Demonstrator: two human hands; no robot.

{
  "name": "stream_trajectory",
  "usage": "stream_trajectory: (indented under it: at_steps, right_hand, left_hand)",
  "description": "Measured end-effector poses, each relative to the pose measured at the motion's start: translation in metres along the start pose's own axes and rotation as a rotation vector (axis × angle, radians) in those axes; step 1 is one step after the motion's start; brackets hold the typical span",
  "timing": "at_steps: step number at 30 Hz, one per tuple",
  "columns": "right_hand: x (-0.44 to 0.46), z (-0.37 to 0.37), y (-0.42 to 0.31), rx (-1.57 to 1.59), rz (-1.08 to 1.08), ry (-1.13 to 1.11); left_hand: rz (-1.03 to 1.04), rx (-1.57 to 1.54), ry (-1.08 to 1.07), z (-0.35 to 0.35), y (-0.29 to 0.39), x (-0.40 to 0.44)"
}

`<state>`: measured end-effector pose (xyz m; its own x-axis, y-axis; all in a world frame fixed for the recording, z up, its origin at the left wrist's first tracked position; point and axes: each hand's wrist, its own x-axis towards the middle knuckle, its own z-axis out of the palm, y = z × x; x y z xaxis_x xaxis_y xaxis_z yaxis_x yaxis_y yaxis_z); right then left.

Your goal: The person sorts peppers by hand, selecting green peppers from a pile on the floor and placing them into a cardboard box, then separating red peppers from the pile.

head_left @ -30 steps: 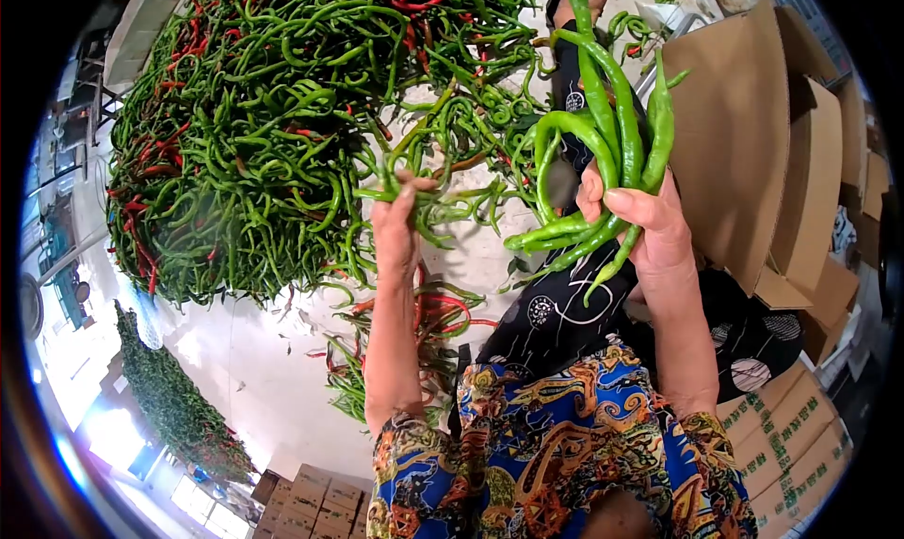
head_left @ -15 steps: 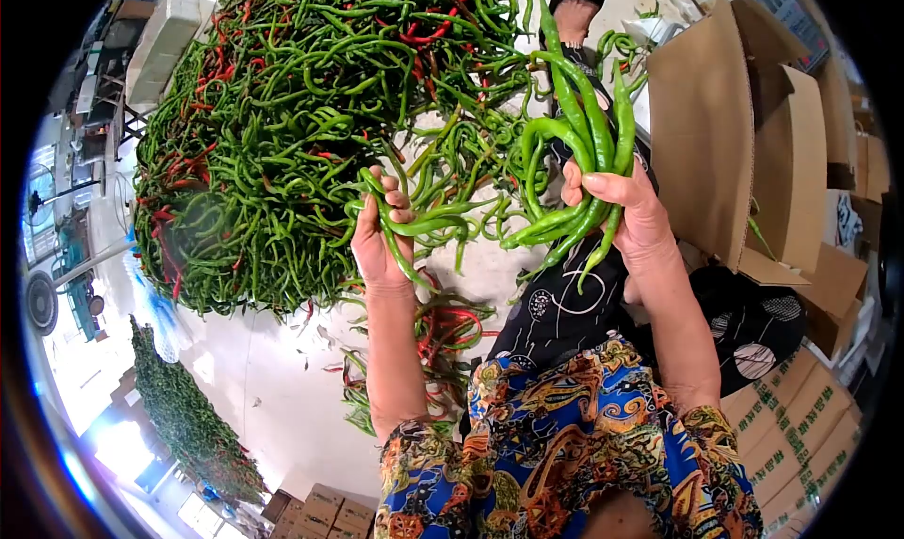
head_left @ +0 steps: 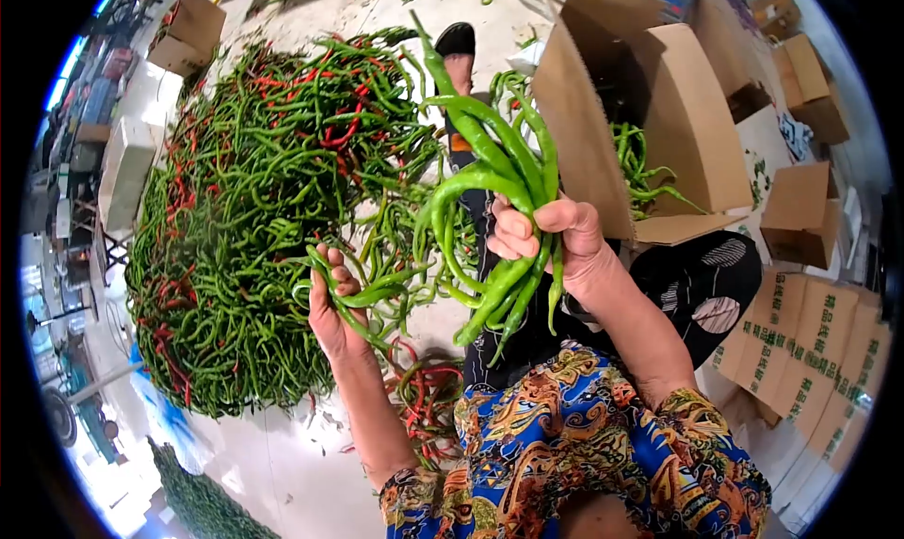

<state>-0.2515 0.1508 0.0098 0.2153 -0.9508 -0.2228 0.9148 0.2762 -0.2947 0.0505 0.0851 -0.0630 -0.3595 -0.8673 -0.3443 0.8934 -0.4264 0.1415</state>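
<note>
View swung toward carton [head_left: 576, 129], both hands [head_left: 330, 321] closed around green peppers [head_left: 384, 289], larger bunch [head_left: 513, 148] in right hand [head_left: 576, 244]

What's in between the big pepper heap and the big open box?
In the head view: loose peppers, a black-trousered leg, and the green pepper bunch held in the right hand.

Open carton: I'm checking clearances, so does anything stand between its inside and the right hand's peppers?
Yes: the near panel of the carton stands between the bunch of green peppers in the right hand and the peppers inside. Nothing else visible blocks that line.
</note>
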Motion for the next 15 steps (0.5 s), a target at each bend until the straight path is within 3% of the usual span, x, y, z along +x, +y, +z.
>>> stream_trajectory:
  at_steps: [7,15]
  right_hand:
    - [-0.042,-0.008,-0.025,0.076,-0.08,-0.233]
    - [-0.119,-0.002,-0.048,0.034,-0.217,-0.22]
  left_hand:
    - [-0.129,-0.039,-0.234,0.046,-0.032,0.01]
    - [-0.435,-0.011,-0.425,0.155,-0.126,0.085]
